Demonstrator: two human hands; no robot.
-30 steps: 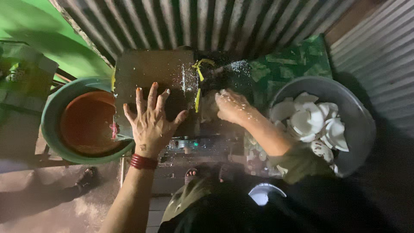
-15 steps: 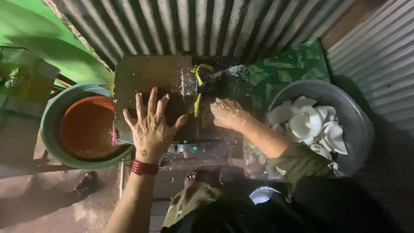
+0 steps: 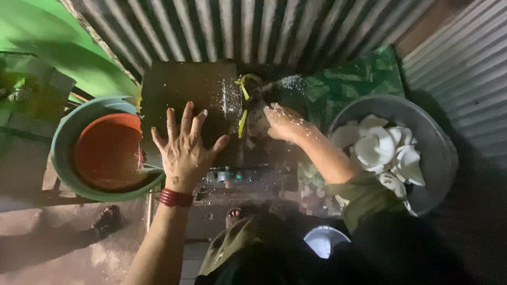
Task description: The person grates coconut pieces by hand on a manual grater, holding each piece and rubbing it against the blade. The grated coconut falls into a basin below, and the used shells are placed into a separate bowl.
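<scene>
My left hand (image 3: 185,145) lies flat, fingers spread, on the dark box-shaped machine (image 3: 182,87); red bangles ring its wrist. My right hand (image 3: 282,121), dusted with white shreds, is curled over a pale piece pressed at the machine's right side, by a yellow-green strip (image 3: 243,105); what it holds is mostly hidden. White shreds speckle the machine's top.
An orange bowl (image 3: 108,153) sits inside a teal basin (image 3: 68,129) on the left. A grey metal basin (image 3: 428,126) with several white coconut pieces (image 3: 383,150) stands on the right. Corrugated metal sheets form the wall behind. A small white bowl (image 3: 323,240) lies below.
My right hand has shifted slightly up and left toward the yellow-green strip. My left hand has stayed flat on the machine.
</scene>
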